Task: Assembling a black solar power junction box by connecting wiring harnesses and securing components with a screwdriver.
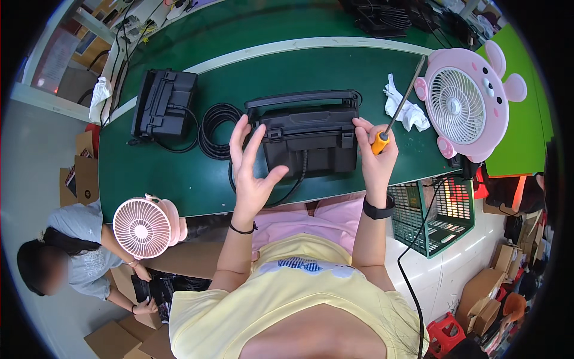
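Note:
A black plastic case (311, 128) with a carrying handle and latches lies in front of me on the green table. My left hand (251, 173) is at the case's left side, fingers spread and thumb stretched toward its front. At the right end, my right hand (378, 164) grips the orange handle of a screwdriver (381, 142), its long shaft slanting up to the right. The fingertips of that hand are by the case's right corner. A thick black cable runs down from the case's front and a black cable coil (207, 128) lies left of it.
A second black case (166, 103) stands at the left of the green table (287, 66). Crumpled tissue (408, 113) and a pink animal-shaped fan (457, 107) are at right. A smaller fan (143, 230) sits at the near left edge, beside a co-worker (84, 239) reaching into a carton. A green crate (427, 218) stands below.

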Tool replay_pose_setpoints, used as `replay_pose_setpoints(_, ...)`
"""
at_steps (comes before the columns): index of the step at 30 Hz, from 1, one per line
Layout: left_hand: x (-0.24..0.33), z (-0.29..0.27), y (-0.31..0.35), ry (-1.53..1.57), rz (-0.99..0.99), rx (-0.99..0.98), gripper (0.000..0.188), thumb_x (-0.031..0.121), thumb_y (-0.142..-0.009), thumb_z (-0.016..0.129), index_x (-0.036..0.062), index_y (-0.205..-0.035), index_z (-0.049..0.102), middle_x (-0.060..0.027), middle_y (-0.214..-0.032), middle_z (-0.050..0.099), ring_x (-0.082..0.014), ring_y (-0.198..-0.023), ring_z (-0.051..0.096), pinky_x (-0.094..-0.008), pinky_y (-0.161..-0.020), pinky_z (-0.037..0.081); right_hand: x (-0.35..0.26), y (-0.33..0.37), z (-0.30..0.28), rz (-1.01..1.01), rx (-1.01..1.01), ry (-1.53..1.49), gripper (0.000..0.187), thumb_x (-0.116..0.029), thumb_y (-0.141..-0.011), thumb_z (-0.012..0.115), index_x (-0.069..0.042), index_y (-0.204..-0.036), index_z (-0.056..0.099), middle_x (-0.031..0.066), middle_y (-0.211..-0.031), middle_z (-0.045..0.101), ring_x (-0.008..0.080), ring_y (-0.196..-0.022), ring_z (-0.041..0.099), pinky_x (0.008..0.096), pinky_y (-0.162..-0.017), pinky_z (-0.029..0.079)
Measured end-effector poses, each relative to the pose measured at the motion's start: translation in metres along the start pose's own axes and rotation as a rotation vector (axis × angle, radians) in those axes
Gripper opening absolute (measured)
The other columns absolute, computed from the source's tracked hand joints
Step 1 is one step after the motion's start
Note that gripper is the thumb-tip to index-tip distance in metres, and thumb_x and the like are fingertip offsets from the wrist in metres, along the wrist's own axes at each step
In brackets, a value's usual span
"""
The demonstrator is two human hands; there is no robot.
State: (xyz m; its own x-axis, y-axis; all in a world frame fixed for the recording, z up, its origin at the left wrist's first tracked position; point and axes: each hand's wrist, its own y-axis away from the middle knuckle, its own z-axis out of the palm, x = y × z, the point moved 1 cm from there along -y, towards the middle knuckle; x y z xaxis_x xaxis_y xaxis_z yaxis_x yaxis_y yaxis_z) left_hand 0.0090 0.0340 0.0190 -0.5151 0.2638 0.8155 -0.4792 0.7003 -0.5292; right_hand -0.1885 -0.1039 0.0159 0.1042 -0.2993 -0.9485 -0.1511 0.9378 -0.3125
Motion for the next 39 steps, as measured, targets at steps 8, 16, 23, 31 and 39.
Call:
replay_pose_setpoints(8, -0.009, 0.008, -0.013, 0.000, -0.009, -0.019, 0.029, 0.013, -0.077, 0.083, 0.0096, -0.096, 0.061, -0.0162, -0.146, 0.045, -0.0336, -0.131, 0.048, -0.0445, -0.110, 0.038, 0.000, -0.003, 0.003, -0.006, -0.005, -0.022, 0.027, 0.000, -0.092, 0.068, -0.006, -0.082, 0.044, 0.0166, -0.103, 0.074, 0.0214, -0.106, 0.068, 0.0325, -0.095, 0.050)
replay_pose_setpoints(16, -0.025, 0.013, -0.016, 0.007, -0.009, -0.042, 0.031, -0.007, -0.081, 0.074, 0.0102, -0.099, 0.055, -0.0114, -0.151, 0.039, -0.0278, -0.140, 0.040, -0.0379, -0.108, 0.041, 0.007, 0.007, -0.008, 0.055, 0.062, 0.031, 0.030, -0.002, -0.090, 0.072, -0.007, -0.082, 0.043, 0.0171, -0.106, 0.074, 0.0136, -0.100, 0.066, 0.0232, -0.076, 0.050)
replay_pose_setpoints(23, -0.028, 0.017, -0.020, 0.177, -0.040, 0.025, 0.030, -0.007, -0.081, 0.074, 0.0075, -0.102, 0.059, -0.0131, -0.151, 0.038, -0.0229, -0.127, 0.052, -0.0336, -0.100, 0.047, -0.007, 0.016, -0.012, 0.082, -0.087, 0.137, 0.035, -0.003, -0.080, 0.080, -0.004, -0.076, 0.046, 0.0130, -0.102, 0.071, 0.0163, -0.088, 0.066, 0.0257, -0.070, 0.048)
replay_pose_setpoints(31, -0.027, 0.017, -0.015, 0.219, -0.040, 0.030, 0.029, -0.008, -0.081, 0.074, 0.0077, -0.099, 0.059, -0.0123, -0.151, 0.038, -0.0214, -0.128, 0.050, -0.0303, -0.098, 0.047, -0.015, 0.013, 0.000, 0.019, -0.217, 0.222, 0.033, 0.003, -0.075, 0.079, -0.004, -0.077, 0.047, 0.0139, -0.124, 0.068, 0.0158, -0.080, 0.063, 0.0273, -0.075, 0.050)
replay_pose_setpoints(39, -0.027, 0.014, -0.007, 0.163, 0.062, 0.026, 0.027, -0.009, -0.079, 0.075, 0.0092, -0.092, 0.059, -0.0117, -0.149, 0.039, -0.0155, -0.114, 0.054, -0.0253, -0.083, 0.047, -0.012, -0.006, 0.001, -0.057, -0.189, 0.105, 0.035, 0.002, -0.077, 0.079, -0.007, -0.079, 0.045, 0.0116, -0.125, 0.069, 0.0097, -0.083, 0.057, 0.0259, -0.075, 0.049)
